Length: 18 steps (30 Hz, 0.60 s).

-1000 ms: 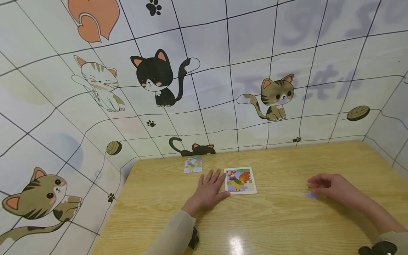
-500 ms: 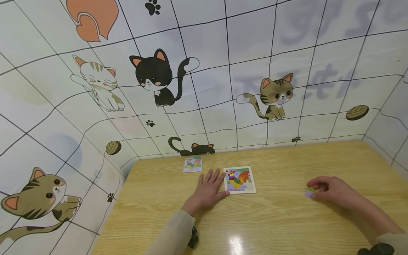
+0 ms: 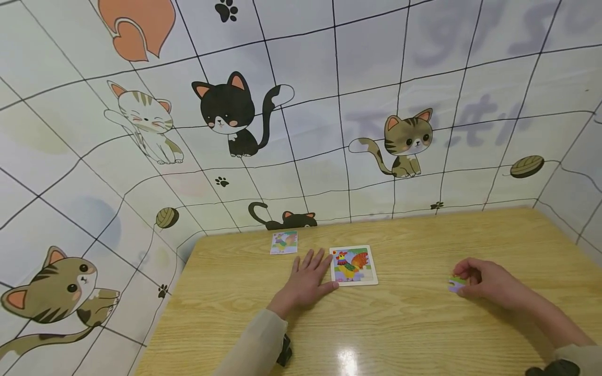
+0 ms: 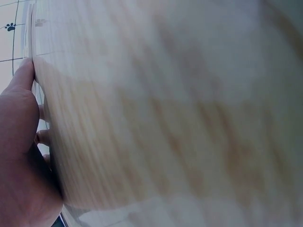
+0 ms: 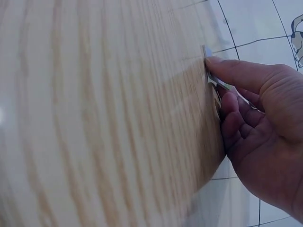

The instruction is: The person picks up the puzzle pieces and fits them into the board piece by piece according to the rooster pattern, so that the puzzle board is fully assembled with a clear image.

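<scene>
One puzzle piece (image 3: 456, 283) is now pinched in the right hand (image 3: 486, 284), tipped up off the table (image 3: 414, 334) versus a second ago, so it's picked. Left hand (image 3: 308, 282) lies flat, fingers straight, touching the rooster puzzle board (image 3: 354, 266).

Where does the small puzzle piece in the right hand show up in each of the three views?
Head: small puzzle piece right of centre, pinched by the right hand just above the table.
Left wrist: not in it.
Right wrist: upper right, a thin edge between thumb and fingers.
Shared landmark: the wood-grain table.
</scene>
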Each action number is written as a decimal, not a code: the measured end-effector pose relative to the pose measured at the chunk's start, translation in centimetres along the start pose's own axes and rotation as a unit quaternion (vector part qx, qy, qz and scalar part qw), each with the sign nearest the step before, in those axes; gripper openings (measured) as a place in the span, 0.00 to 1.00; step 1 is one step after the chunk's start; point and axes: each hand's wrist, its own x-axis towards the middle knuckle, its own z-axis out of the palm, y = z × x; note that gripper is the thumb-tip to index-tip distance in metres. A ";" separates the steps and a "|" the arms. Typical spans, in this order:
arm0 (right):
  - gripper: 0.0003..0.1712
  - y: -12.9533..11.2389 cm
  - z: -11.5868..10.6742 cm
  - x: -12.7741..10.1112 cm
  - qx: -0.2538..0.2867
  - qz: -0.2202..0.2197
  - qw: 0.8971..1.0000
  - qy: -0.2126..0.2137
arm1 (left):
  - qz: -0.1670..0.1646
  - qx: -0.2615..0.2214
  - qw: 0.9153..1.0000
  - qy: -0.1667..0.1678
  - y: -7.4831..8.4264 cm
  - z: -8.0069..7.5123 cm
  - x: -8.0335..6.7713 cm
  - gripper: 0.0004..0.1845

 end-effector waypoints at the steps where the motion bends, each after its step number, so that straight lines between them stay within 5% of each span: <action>1: 0.20 -0.2 0.0 0.0 0.002 0.005 1.000 0.001 | 0.000 0.001 1.000 0.001 0.0 0.1 0.0 0.41; 6: 0.16 -1.4 0.5 0.5 0.011 0.029 0.999 0.007 | -0.003 -0.008 1.000 0.005 0.0 0.1 -0.1 0.41; 18: 0.06 -4.3 3.8 4.0 0.047 -0.027 0.999 0.000 | 0.006 -0.030 0.999 0.009 0.2 -0.2 -0.3 0.40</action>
